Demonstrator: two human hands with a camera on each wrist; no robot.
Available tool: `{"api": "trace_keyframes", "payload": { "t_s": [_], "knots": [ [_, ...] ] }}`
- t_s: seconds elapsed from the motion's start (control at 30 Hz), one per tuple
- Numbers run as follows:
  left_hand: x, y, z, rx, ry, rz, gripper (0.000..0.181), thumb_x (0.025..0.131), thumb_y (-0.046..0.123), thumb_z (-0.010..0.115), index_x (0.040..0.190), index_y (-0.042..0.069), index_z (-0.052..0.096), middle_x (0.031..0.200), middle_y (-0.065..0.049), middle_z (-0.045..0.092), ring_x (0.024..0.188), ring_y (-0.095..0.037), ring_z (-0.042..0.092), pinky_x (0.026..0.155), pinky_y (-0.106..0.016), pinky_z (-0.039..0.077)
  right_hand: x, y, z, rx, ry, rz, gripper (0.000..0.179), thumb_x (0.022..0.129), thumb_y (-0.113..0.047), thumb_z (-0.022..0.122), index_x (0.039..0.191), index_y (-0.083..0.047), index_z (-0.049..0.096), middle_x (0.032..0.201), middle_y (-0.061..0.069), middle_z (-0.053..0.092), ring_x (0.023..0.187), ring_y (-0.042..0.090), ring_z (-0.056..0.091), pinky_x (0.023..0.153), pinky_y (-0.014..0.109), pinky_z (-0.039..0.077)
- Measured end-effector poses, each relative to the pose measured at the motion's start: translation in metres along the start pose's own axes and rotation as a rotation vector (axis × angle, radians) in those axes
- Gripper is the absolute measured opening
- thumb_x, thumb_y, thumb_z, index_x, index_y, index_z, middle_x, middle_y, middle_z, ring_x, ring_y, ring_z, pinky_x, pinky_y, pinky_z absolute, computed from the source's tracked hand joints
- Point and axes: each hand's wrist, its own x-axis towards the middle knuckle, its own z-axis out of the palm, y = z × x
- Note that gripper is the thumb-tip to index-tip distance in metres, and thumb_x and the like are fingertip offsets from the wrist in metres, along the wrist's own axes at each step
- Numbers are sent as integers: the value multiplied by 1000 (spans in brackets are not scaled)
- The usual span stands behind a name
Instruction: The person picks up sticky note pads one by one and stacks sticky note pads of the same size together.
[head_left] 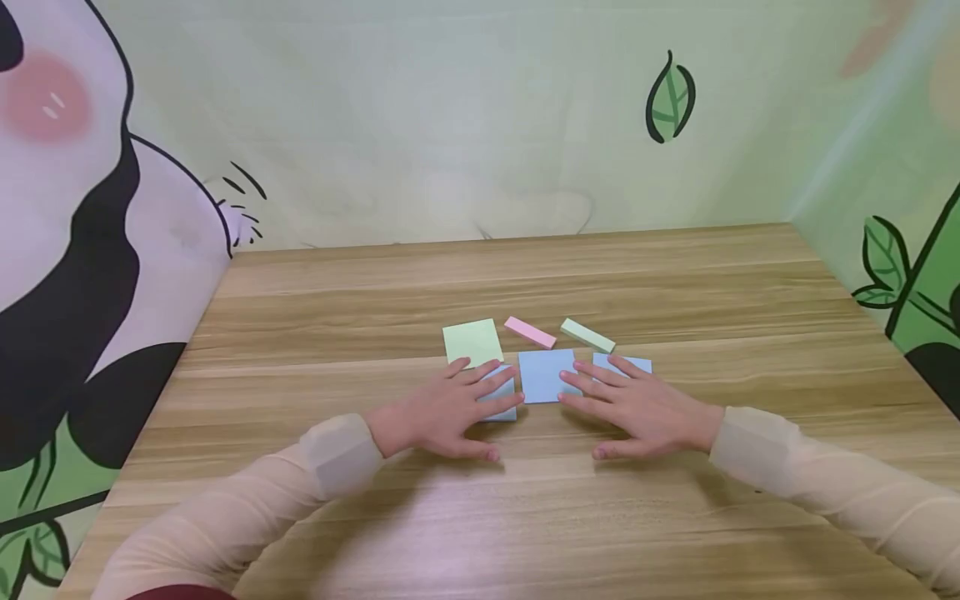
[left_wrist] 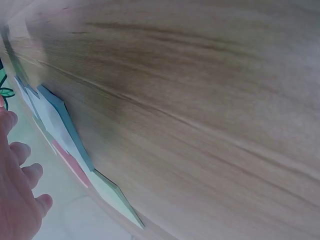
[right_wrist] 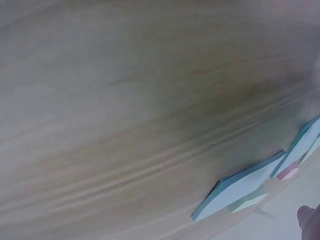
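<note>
In the head view, my left hand (head_left: pixel 459 408) spreads its straight fingers above a blue sticky-note pad (head_left: pixel 507 410), partly covering it. My right hand (head_left: pixel 647 414) is likewise spread out, its fingers over the right edge of a middle blue pad (head_left: pixel 542 377) and across another blue pad (head_left: pixel 636 365). Neither hand holds anything. In the left wrist view the fingers (left_wrist: pixel 32 175) appear apart from the pads; only a fingertip (right_wrist: pixel 306 216) shows in the right wrist view. Behind the blue pads lie a square light green pad (head_left: pixel 472 340), a narrow pink pad (head_left: pixel 530 332) and a narrow pale green pad (head_left: pixel 587 335).
The pads lie on a wood-grain table (head_left: pixel 360 308). A pale cloth backdrop (head_left: pixel 450 125) with a printed panda and leaves stands along the table's back edge and sides.
</note>
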Motion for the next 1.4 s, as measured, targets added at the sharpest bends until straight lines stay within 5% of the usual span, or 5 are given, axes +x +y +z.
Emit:
{"api": "trace_keyframes", "payload": {
  "t_s": [0.27,0.5,1.17,1.4],
  "knots": [
    [-3,-1,-1,8,3,-7,72,82,64,35,140,24,22,148,-7,17,135,-27,15,105,-51,17,5,1,-4,16,-11,3,71,83,-58,41,139,-18,26,146,5,21,134,25,20,108,35,-11],
    [-6,-3,-1,1,-10,-23,72,82,64,34,141,24,20,148,-6,13,136,-27,14,106,-50,16,10,1,-6,-8,3,-8,72,82,-56,45,139,-18,26,146,6,23,133,26,21,102,50,21],
    [-13,-7,-3,4,75,-88,62,87,48,43,139,19,25,146,-7,21,134,-27,19,104,-49,22,27,0,-9,4,16,29,65,86,-51,43,139,-18,26,146,2,22,134,22,21,103,49,21],
    [-10,-8,-2,-21,241,-131,51,85,32,52,130,11,40,124,-6,51,114,-23,48,90,-40,40,35,0,-9,-9,83,8,58,87,-45,44,136,-14,34,144,6,27,132,24,25,101,47,24]
  ]
}}
